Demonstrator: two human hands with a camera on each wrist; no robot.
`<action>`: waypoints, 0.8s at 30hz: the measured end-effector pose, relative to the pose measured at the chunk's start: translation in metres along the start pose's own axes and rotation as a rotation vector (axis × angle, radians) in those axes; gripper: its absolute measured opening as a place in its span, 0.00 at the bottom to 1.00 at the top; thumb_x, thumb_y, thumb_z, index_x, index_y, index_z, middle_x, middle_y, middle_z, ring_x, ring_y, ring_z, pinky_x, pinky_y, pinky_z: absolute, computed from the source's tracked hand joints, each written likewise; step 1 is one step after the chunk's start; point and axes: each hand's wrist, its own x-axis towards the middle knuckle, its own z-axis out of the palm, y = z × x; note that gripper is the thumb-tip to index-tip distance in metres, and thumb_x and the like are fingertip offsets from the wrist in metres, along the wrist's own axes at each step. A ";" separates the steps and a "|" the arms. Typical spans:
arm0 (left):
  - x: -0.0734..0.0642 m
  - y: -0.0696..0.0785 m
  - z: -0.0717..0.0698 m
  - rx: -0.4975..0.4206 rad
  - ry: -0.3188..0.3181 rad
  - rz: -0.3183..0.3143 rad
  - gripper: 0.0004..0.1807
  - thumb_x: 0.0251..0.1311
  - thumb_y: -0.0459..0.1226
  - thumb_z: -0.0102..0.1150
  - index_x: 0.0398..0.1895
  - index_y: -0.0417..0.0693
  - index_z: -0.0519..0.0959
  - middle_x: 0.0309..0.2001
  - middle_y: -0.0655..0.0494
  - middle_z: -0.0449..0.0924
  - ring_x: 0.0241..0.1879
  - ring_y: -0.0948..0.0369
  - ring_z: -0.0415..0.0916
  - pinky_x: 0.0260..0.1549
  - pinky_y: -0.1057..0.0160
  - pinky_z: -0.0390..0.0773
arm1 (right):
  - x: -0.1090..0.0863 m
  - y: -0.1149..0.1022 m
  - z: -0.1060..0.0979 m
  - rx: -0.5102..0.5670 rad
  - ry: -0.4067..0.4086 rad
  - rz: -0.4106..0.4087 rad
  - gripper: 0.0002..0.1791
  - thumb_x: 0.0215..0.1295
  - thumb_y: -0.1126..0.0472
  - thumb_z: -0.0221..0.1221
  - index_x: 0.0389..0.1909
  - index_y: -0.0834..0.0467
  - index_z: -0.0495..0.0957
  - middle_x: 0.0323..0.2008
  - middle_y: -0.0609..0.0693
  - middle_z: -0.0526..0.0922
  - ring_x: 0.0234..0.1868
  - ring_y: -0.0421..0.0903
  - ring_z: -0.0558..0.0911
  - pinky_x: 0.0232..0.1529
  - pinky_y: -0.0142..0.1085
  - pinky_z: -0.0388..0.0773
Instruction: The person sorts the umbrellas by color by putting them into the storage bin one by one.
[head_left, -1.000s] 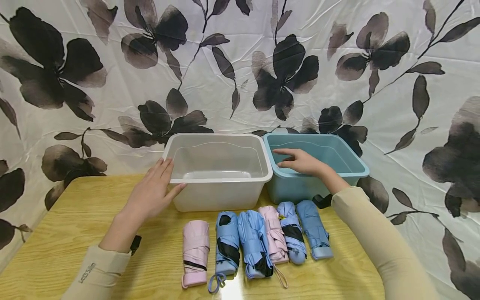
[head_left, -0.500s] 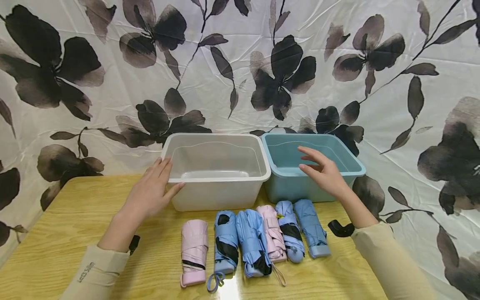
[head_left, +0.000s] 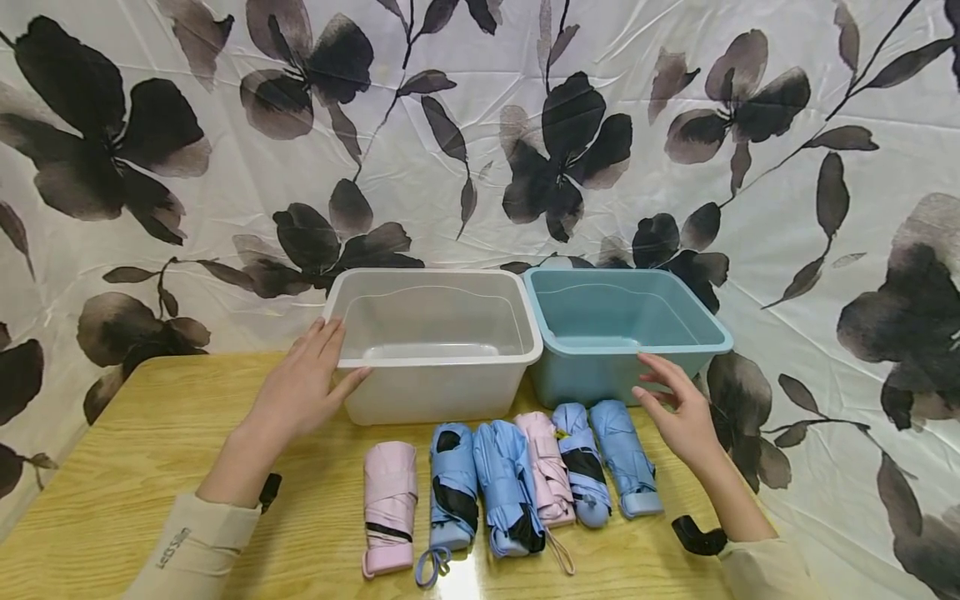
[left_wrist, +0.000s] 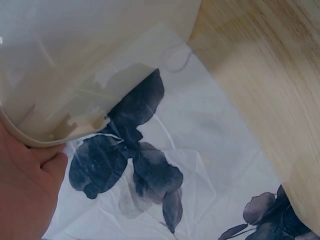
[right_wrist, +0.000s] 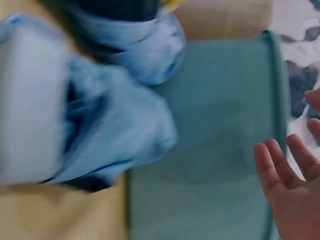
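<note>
My left hand (head_left: 300,387) rests with straight fingers on the left rim of a white plastic bin (head_left: 438,396); the left wrist view shows that hand (left_wrist: 30,185) right at the rim. Over the front right of a teal bin (head_left: 577,379), my right hand (head_left: 684,417) hovers with its fingers loosely spread, holding nothing. Nearest to it lies a folded blue umbrella (head_left: 628,462). In the right wrist view this umbrella (right_wrist: 125,120) looks blurred, with the teal wall (right_wrist: 210,110) beyond it. Both bins have no contents in sight.
Several more folded umbrellas lie in a row before the bins: a pink one (head_left: 390,500) at the left end, blue ones (head_left: 453,475) and another pink one (head_left: 546,467). The wooden table (head_left: 150,475) ends at a floral cloth (head_left: 465,125) behind.
My right hand has drawn back from above the teal bin, moving right and toward me, down near the rightmost umbrella. My left hand has stayed on the white bin's rim.
</note>
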 end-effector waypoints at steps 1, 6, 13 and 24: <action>0.000 0.000 0.000 -0.001 0.000 0.001 0.47 0.78 0.59 0.46 0.79 0.27 0.52 0.80 0.30 0.51 0.80 0.35 0.44 0.77 0.36 0.50 | -0.004 0.005 0.001 -0.014 -0.008 0.008 0.29 0.72 0.71 0.62 0.73 0.60 0.73 0.69 0.59 0.73 0.57 0.37 0.79 0.52 0.18 0.76; -0.001 -0.001 -0.001 0.000 0.009 0.003 0.47 0.78 0.58 0.46 0.79 0.27 0.53 0.79 0.30 0.52 0.80 0.35 0.44 0.77 0.36 0.51 | -0.017 0.027 0.005 -0.125 -0.141 0.036 0.31 0.71 0.68 0.65 0.73 0.63 0.70 0.69 0.63 0.71 0.55 0.54 0.80 0.50 0.37 0.85; 0.000 -0.002 -0.002 0.007 0.008 0.008 0.47 0.78 0.59 0.46 0.79 0.26 0.53 0.79 0.29 0.52 0.80 0.35 0.44 0.77 0.36 0.51 | -0.026 0.044 0.010 -0.301 -0.357 0.094 0.38 0.69 0.55 0.69 0.75 0.64 0.67 0.70 0.68 0.67 0.56 0.65 0.81 0.47 0.56 0.85; 0.000 -0.003 0.002 0.014 0.006 0.013 0.47 0.79 0.58 0.46 0.79 0.26 0.53 0.79 0.29 0.52 0.80 0.35 0.44 0.77 0.37 0.51 | -0.022 0.049 0.017 -0.426 -0.505 0.148 0.50 0.64 0.41 0.70 0.79 0.62 0.62 0.73 0.70 0.66 0.68 0.74 0.71 0.62 0.69 0.73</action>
